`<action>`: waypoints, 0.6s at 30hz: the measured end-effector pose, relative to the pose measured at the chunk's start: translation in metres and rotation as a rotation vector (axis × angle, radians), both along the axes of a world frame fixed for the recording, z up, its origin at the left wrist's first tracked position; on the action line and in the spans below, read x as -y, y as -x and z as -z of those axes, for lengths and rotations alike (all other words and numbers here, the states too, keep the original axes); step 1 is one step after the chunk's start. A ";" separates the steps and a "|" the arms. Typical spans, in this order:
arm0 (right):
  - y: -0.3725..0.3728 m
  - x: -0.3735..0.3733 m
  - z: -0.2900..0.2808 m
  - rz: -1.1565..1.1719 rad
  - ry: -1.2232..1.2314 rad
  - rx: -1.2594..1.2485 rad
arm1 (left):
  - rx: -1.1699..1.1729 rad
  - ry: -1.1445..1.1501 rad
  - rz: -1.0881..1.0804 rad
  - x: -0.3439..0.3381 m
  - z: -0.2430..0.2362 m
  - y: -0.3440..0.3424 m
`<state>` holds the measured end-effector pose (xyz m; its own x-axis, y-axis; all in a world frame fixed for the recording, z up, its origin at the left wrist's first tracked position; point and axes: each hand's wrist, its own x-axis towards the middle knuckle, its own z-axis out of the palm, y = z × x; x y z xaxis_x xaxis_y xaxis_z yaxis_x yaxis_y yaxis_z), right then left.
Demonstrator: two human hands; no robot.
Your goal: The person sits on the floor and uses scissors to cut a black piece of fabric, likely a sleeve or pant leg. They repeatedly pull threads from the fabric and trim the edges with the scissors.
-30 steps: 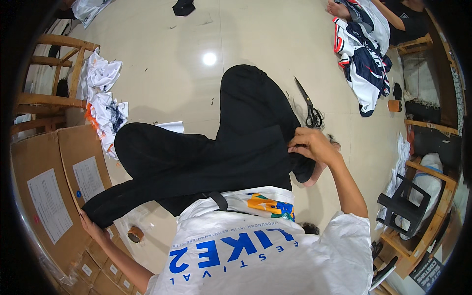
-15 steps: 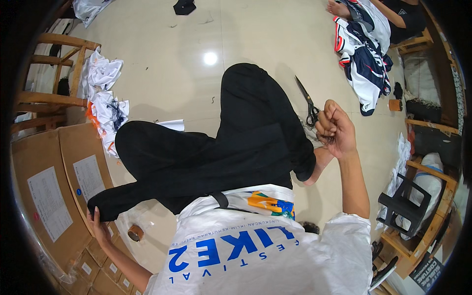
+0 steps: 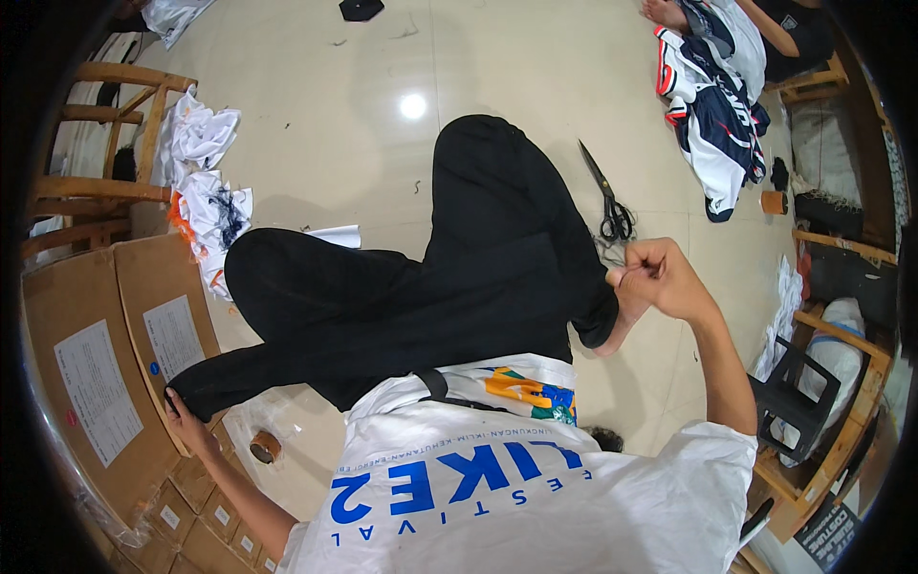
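A length of black cloth [image 3: 229, 380] stretches across my lap over the dark trousers [image 3: 483, 191] on my folded legs. At its left end my left hand [image 3: 194, 428] is closed on the cloth, thumb on the near edge. My right hand [image 3: 662, 277] is bent in a pinch above my bare foot [image 3: 626, 320], by the right knee. Whatever lies between its fingertips is too small to make out. Black-handled scissors [image 3: 614, 215] lie on the floor just beyond that hand, blades pointing away. Loose thread scraps [image 3: 608, 252] lie between the scissors and my foot.
Cardboard boxes [image 3: 67, 287] and a wooden frame [image 3: 115, 187] line the left side, near white cloth pieces [image 3: 203, 134]. A person [image 3: 794, 38] sits at the far right beside a dark and white jersey [image 3: 717, 134]. A black plastic stool [image 3: 794, 397] stands right. A brown tape roll [image 3: 265, 447] lies left.
My right hand has turned over and come down toward my foot, its fingers now pinched and pointing left. The left hand keeps its hold on the black cloth.
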<state>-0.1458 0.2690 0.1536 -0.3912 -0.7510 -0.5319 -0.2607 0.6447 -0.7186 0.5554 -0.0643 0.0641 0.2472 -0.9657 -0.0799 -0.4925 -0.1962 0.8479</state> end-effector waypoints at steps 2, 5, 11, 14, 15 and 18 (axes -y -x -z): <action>0.008 -0.010 0.023 0.268 0.013 0.057 | 0.026 0.037 -0.033 0.000 -0.003 0.006; 0.063 -0.058 0.030 0.361 0.237 -0.078 | 0.049 0.064 -0.013 0.000 -0.017 0.006; 0.270 -0.232 -0.026 0.450 0.270 -0.519 | -0.088 0.000 0.088 0.012 -0.049 -0.017; 0.326 -0.322 -0.058 0.608 0.000 -0.775 | 0.078 0.007 0.043 0.018 -0.048 -0.020; 0.337 -0.336 -0.054 0.546 -0.072 -0.867 | 0.096 -0.015 0.006 0.017 -0.045 -0.018; 0.337 -0.331 -0.028 0.577 -0.150 -1.062 | 0.270 0.046 0.123 0.011 -0.034 -0.001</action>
